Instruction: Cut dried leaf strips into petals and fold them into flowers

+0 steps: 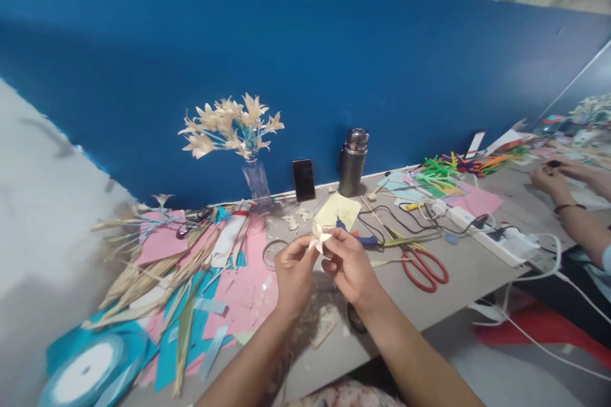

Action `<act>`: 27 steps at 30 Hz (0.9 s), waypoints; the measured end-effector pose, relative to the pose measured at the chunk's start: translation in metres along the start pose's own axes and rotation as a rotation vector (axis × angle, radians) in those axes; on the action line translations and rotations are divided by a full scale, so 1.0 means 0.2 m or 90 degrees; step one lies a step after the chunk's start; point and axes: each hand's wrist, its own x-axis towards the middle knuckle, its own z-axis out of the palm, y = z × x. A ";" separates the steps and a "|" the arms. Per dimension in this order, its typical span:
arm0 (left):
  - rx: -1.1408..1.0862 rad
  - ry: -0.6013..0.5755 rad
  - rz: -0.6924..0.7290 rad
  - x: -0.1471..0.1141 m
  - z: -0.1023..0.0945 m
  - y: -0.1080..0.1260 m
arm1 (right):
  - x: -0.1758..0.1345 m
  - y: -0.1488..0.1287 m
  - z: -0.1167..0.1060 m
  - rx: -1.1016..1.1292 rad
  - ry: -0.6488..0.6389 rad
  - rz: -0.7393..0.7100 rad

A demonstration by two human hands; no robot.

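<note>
Between my two hands, above the table's front part, is a small cream artificial flower (319, 240) with pointed petals. My left hand (296, 267) pinches it from the left side. From the right, the fingertips of my right hand (347, 262) close on its petals. Just behind the flower lie a yellow paper sheet (340, 211) and a blue glue gun (366, 240), partly hidden by my right hand. A roll of tape (273, 254) rests left of my left hand. Red-handled scissors (424, 268) lie to the right.
A clear vase (256, 186) of cream flowers, a phone (304, 180) and a thermos (353, 162) stand along the blue wall. Dried leaves, coloured paper and a ribbon spool (86, 372) cover the left. A power strip (487, 235) with cables and another person's hands (554, 181) are at right.
</note>
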 end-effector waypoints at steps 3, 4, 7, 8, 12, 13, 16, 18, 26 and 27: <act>0.030 -0.010 0.103 0.01 -0.04 0.00 | 0.01 0.01 0.01 -0.011 -0.002 -0.033; 0.043 -0.020 0.131 0.02 -0.05 0.00 | 0.02 0.01 0.01 -0.022 -0.013 -0.037; 0.103 -0.048 0.197 0.02 -0.08 0.01 | 0.03 0.02 0.00 -0.076 -0.042 -0.039; 0.124 -0.055 0.216 0.03 -0.09 0.02 | 0.03 0.02 0.00 -0.092 -0.046 -0.038; 0.168 -0.079 0.247 0.03 -0.12 0.05 | 0.05 0.01 -0.02 -0.107 -0.049 -0.015; 0.170 -0.083 0.242 0.03 -0.12 0.05 | 0.05 0.01 -0.02 -0.106 -0.048 -0.010; 0.161 -0.084 0.206 0.03 -0.12 0.06 | 0.05 0.01 -0.02 -0.105 -0.039 -0.005; 0.150 -0.085 0.176 0.02 -0.12 0.05 | 0.05 0.01 -0.02 -0.101 -0.048 0.008; 0.269 -0.174 0.238 0.03 -0.17 0.14 | 0.03 -0.15 -0.06 -0.353 -0.058 -0.178; 0.287 -0.207 0.240 0.03 -0.19 0.16 | 0.02 -0.20 -0.07 -0.448 -0.054 -0.240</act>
